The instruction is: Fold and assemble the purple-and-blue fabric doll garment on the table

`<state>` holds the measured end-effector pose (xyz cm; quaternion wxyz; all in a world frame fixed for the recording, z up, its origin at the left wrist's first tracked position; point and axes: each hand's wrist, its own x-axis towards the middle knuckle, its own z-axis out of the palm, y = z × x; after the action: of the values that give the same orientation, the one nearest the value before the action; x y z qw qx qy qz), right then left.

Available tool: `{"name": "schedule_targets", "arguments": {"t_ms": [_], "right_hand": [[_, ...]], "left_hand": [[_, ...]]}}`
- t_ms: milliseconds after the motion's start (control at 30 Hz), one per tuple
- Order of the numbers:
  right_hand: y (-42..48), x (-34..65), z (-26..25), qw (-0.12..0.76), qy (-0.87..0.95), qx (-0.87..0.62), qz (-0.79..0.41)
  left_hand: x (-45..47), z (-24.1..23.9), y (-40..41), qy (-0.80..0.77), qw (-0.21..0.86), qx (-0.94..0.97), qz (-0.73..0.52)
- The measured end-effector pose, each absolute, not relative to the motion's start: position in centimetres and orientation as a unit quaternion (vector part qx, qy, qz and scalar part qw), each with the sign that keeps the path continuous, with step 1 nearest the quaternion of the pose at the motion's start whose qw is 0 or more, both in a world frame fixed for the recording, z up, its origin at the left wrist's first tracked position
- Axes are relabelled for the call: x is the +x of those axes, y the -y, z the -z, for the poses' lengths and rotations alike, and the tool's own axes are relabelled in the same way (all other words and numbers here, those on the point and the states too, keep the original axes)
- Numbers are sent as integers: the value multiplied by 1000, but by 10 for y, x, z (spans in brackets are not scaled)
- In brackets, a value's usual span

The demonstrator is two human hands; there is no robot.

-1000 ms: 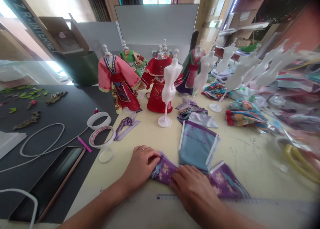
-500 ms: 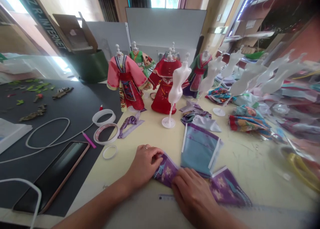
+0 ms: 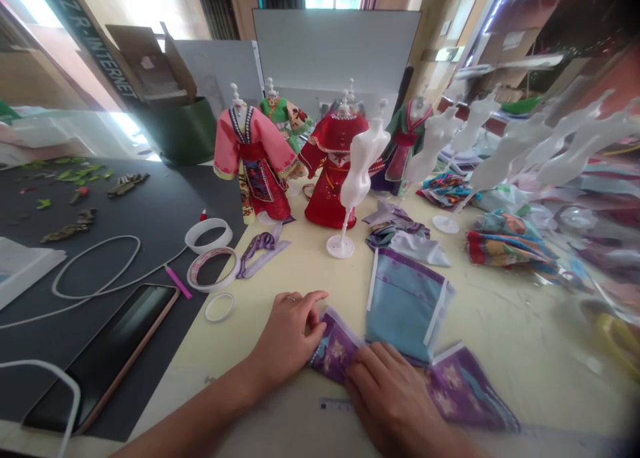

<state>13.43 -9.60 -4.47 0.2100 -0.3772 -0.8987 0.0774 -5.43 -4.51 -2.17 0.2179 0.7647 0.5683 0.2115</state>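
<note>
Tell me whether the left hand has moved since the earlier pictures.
No: the left hand stays as far right of the small white ring as before.

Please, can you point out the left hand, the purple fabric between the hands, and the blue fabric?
Left hand (image 3: pixel 286 338): head view, back of hand.
Purple fabric (image 3: pixel 334 347): head view, its middle.
Blue fabric (image 3: pixel 405 305): head view, its middle.

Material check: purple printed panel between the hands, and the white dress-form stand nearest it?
The purple printed fabric panel looks like thin woven cloth, perhaps satin: soft folds, faint sheen; fibre can't be told. The white dress-form stand looks like glossy moulded plastic: smooth, rigid, one-colour, with highlights.
</note>
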Motion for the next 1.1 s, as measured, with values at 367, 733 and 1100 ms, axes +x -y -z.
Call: {"name": "schedule_targets", "arguments": {"t_ms": [367, 733, 1100], "right_hand": [[96, 137, 44, 250, 900, -352, -64], [97, 138, 48, 229, 901, -359, -84], [96, 139, 45, 209, 903, -366, -83]], "left_hand": [[-57, 26, 45, -565, 225, 766, -209], [-56, 24, 44, -574, 234, 758, -203], [-56, 22, 43, -542, 221, 784, -207]]}}
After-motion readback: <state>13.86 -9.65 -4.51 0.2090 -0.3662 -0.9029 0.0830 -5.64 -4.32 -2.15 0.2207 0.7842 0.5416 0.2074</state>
